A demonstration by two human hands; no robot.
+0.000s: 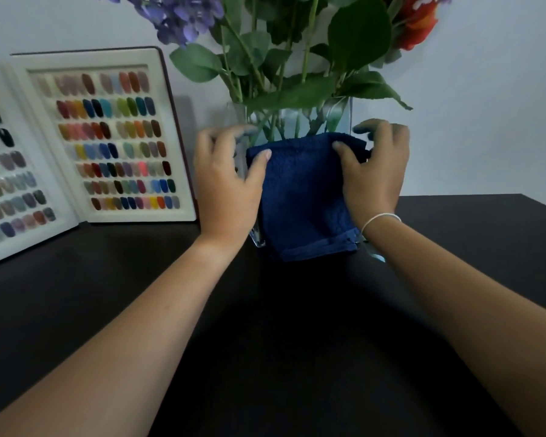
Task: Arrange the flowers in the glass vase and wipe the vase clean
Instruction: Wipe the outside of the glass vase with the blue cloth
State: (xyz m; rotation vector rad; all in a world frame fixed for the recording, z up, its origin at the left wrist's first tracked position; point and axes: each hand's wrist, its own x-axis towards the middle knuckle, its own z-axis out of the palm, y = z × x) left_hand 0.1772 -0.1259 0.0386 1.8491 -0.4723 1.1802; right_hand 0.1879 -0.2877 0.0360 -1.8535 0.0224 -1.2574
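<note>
Single head-worn wide-angle view, no second camera, so no shared region. It looks forward and down across a black table [76, 310] toward a pale wall [486, 89] at 12 o'clock. Both forearms enter from the bottom corners, at 7 and 5 o'clock, and converge on the centre. Close range: the left hand [224, 187] and right hand [375, 165] sit mid-frame on a glass vase [339, 116] just above centre. The flowers [183, 17] are cut off by the top edge. A colour sample board [108, 137] leans at 10 o'clock. Edges bow slightly from lens distortion.
</note>
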